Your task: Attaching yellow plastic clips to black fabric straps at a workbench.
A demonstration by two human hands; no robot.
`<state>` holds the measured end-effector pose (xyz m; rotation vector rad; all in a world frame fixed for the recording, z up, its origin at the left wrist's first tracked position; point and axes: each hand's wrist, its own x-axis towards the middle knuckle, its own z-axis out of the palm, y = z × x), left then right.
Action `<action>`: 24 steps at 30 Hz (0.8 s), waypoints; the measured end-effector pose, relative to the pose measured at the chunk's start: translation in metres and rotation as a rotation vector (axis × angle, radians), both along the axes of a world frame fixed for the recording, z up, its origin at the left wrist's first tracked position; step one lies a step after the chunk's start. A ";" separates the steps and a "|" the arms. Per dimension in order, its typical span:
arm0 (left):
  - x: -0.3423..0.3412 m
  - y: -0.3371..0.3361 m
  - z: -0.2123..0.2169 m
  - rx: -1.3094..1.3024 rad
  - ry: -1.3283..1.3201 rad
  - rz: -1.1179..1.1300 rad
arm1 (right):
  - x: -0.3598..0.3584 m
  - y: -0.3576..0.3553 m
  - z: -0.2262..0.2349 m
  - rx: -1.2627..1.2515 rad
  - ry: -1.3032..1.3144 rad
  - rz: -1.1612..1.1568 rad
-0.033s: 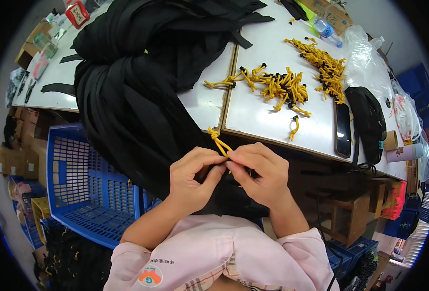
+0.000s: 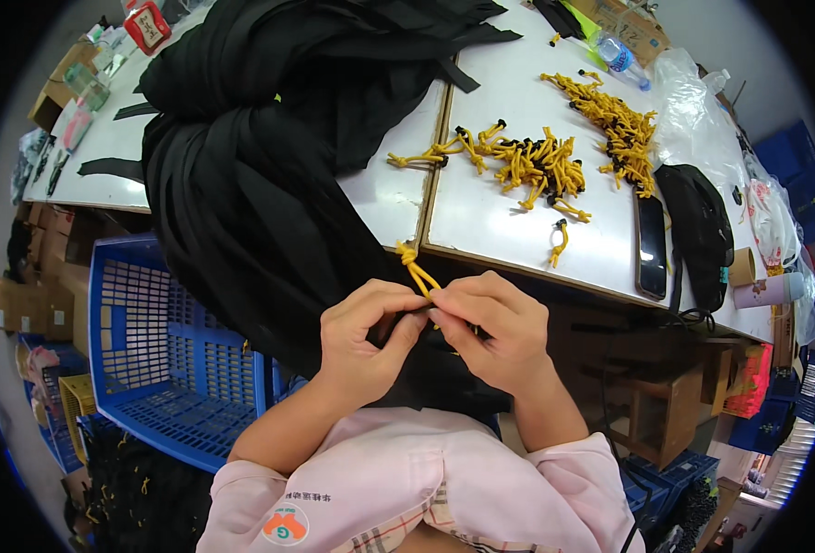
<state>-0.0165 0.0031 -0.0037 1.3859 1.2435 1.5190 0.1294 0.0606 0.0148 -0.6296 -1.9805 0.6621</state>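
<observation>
A short yellow cord loop with a knot (image 2: 407,251) sticks up from between my hands, over the table's near edge. The thumb and forefinger of my left hand (image 2: 368,334) pinch its lower end. My right hand (image 2: 500,324) pinches the same end from the other side, the fingertips of both hands nearly touching. What lies right between the fingertips is mostly hidden. Just beyond my left hand hangs a large bundle of black fabric strips (image 2: 251,184), draped off the table. One yellow cord loop (image 2: 560,244) lies alone on the table, beyond my right hand.
Two piles of yellow cord loops with black ends, a nearer pile (image 2: 541,169) and a farther pile (image 2: 624,134), lie on the white table (image 2: 481,221). A phone (image 2: 650,244) and black pouch (image 2: 698,230) are at right. A blue crate (image 2: 172,433) stands lower left.
</observation>
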 end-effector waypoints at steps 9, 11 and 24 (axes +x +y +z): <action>0.006 -0.008 0.002 0.034 -0.270 -0.036 | -0.011 -0.029 -0.013 -0.385 0.223 -0.029; 0.004 -0.007 0.001 0.084 -0.155 -0.058 | -0.015 -0.029 -0.018 -0.318 0.326 -0.027; 0.000 -0.006 0.013 -0.125 -0.428 -0.160 | -0.013 -0.024 -0.012 -1.169 0.592 0.328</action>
